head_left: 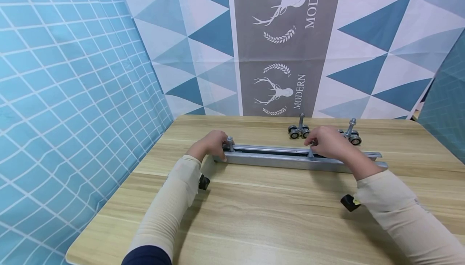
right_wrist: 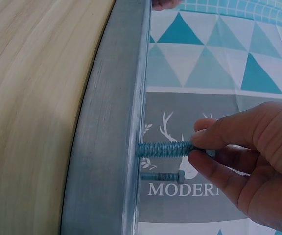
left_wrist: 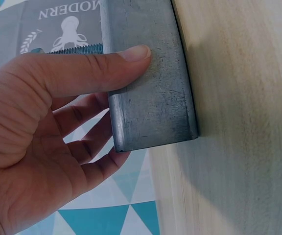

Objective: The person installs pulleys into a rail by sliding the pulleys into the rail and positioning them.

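**Metal rail steadied at one end while a bolt is pinched in its slot**

The metal rail [head_left: 276, 160] is laid crosswise on the wooden surface [head_left: 276, 216], in front of the person, with its long slot turned upward. Its left end is gripped by the left hand [head_left: 213, 144], the thumb pressed on the front face and the fingers set behind. A threaded bolt [right_wrist: 165, 149], standing out of the slot toward the right part of the rail, is pinched between the thumb and fingers of the right hand [head_left: 329, 143].

The step in hand is judged to be the positioning of a bolted fitting within the rail; whether the bolt is being slid or turned cannot be told. For the next move, the left end seems best held firm while the bolt is kept upright and guided along the slot. If the bolt is tilted, jamming may be caused.

One rail is counted. Two bolts are seen standing out of it: the pinched one and a second bolt [head_left: 230, 144] beside the left hand. Behind the rail, two wheeled trolleys are counted, a left trolley [head_left: 300, 129] and a right trolley [head_left: 354, 139], the latter partly hidden by the right hand.
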Motion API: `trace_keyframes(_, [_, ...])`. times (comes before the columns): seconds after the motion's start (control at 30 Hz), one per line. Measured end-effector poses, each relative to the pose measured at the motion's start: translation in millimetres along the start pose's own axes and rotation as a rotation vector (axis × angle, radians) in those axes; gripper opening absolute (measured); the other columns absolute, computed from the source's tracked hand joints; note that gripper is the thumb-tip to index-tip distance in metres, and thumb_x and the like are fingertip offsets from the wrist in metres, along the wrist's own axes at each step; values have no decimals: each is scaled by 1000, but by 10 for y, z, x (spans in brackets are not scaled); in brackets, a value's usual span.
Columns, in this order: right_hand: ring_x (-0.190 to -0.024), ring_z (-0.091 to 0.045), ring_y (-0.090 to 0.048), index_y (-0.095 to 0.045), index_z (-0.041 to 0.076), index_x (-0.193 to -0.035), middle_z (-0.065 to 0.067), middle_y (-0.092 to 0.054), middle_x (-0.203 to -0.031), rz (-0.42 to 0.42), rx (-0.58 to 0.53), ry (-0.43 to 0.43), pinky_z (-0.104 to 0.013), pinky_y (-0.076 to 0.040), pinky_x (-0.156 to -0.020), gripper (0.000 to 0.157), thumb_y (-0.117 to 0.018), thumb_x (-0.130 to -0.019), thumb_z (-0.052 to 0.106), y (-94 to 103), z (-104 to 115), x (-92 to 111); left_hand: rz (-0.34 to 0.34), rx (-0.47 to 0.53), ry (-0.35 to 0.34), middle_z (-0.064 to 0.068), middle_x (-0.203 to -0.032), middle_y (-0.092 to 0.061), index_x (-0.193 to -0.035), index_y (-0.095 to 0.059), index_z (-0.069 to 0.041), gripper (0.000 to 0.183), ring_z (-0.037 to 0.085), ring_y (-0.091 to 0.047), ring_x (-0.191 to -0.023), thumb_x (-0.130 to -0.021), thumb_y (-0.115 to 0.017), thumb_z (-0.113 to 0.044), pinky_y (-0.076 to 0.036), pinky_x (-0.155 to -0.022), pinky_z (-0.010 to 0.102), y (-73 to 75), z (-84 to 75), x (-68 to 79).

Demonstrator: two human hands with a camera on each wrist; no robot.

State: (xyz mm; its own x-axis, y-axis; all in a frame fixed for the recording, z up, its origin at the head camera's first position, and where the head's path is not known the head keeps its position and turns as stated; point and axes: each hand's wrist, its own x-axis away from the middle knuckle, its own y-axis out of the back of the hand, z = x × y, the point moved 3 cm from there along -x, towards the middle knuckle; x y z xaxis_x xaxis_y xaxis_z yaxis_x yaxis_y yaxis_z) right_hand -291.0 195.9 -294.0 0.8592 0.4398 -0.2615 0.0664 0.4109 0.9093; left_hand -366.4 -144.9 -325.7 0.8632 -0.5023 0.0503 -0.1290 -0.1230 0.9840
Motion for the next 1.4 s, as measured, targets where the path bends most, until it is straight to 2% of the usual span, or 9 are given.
trace_keyframes(0.23, [-71,-18,-63,-76,2,-89,-10,-71,-87,11,-6,16,-37,-51,-60,20,-65,-78,-9,-13,27,-29,-1,19,-8,-1,-89,-66,-108,-74,-13,49,16,-54,-77,-62,-92,-13,-48,-70,32,0,1,5])
trace_keyframes(0.33, [-71,-19,-64,-77,2,-89,-10,-71,-88,14,-11,16,-37,-51,-60,20,-64,-78,-9,-21,42,-39,-1,33,1,0,-93,-67,-107,-74,-11,49,16,-55,-80,-61,-92,-11,-49,-74,33,-4,3,2])
trace_keyframes(0.53, [-69,-16,-61,-76,2,-90,-9,-71,-88,24,-14,10,-36,-51,-61,20,-64,-79,-9,-45,74,-67,-3,34,14,2,-93,-65,-102,-73,-8,46,17,-55,-81,-60,-92,-11,-49,-75,34,-7,7,0])
trace_keyframes(0.87, [-72,-19,-64,-77,3,-89,-9,-72,-89,9,2,27,-36,-50,-59,21,-64,-78,-8,-79,114,-110,-5,35,-6,2,-102,-68,-111,-74,-13,52,16,-59,-89,-62,-91,-10,-50,-82,35,-7,8,3])
trace_keyframes(1.1, [-68,-15,-62,-77,3,-90,-10,-72,-90,12,-7,30,-34,-50,-58,21,-63,-79,-8,-105,136,-137,-3,34,-3,2,-101,-68,-111,-74,-13,52,16,-59,-88,-62,-91,-10,-50,-82,35,-9,2,6])
trace_keyframes(1.4, [-69,-15,-62,-77,2,-91,-11,-72,-92,30,-18,19,-35,-50,-60,21,-63,-80,-9,-121,185,-170,-8,39,-12,3,-105,-69,-113,-74,-13,54,17,-61,-93,-61,-91,-9,-50,-85,35,-8,3,0])
